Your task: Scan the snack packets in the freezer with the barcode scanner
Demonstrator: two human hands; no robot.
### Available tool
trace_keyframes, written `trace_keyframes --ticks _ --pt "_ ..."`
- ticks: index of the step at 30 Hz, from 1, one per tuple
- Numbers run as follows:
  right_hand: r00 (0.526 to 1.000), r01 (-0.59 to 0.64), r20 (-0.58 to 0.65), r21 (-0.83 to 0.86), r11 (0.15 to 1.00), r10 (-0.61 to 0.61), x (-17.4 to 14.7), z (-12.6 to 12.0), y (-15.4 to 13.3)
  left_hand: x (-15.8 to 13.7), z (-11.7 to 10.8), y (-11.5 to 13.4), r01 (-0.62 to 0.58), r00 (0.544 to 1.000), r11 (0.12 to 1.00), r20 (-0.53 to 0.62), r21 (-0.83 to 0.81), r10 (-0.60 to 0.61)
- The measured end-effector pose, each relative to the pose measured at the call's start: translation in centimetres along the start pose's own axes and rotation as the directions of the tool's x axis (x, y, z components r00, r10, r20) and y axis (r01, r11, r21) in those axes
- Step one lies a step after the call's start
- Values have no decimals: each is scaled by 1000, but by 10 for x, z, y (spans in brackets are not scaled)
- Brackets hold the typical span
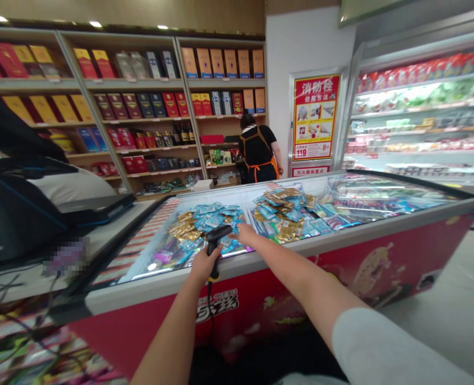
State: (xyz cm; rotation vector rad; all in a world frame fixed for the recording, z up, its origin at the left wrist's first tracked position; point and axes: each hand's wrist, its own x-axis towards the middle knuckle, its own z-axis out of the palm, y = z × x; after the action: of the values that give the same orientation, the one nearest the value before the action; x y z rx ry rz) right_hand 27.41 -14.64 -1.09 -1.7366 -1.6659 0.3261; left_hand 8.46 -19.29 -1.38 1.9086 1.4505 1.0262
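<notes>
My left hand (205, 263) is wrapped round the handle of a black barcode scanner (219, 233), whose cable hangs down in front of the freezer. Just right of the scanner head, my right hand (245, 234) is low over a pile of blue and gold packets (215, 216). Its fingers look bent together, but they are small and blurred, and what they grip cannot be made out. A second heap of blue and gold packets (283, 209) lies to the right on the same glass top.
The red chest freezer (301, 289) with its glass lid stretches across in front. At left, a counter (24, 280) carries a black checkout machine (16, 208) and tangled cables. A person (259, 152) in an orange-trimmed apron stands by the shelves (148, 120). A lit refrigerated display (417, 128) stands at right.
</notes>
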Motion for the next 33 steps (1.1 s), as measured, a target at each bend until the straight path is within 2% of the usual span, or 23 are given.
trace_keyframes --ticks 3,5,8,11,15,19,26,30,33 --pt "1000 -20 -9 -139 990 19 -7 20 -4 0 -1 -1 -13 1000 999 15 41 13" --pt "999 -31 -45 -135 990 25 -9 24 -3 0 -2 -1 -19 1000 998 19 55 18" --pt "982 -125 -140 46 991 130 -10 20 3 -1 -2 0 -6 1000 999 22 44 5" --pt "933 -207 -234 273 939 274 -11 13 12 -2 -1 2 10 1000 1000 22 23 -11" --pt "877 -216 -316 414 884 362 -12 10 18 -3 -1 4 9 1000 999 12 37 -10" --pt "843 -194 -344 524 829 414 -9 14 22 -2 -2 6 15 1000 999 12 50 -15" --pt "825 -148 -357 611 777 438 2 24 33 -2 -2 6 25 1000 998 16 52 -26" --pt "847 -178 -275 660 730 454 4 24 32 0 -2 2 0 999 996 47 86 -4" --pt "876 -166 -271 608 776 400 3 21 29 1 -1 1 -4 999 994 50 106 -1"
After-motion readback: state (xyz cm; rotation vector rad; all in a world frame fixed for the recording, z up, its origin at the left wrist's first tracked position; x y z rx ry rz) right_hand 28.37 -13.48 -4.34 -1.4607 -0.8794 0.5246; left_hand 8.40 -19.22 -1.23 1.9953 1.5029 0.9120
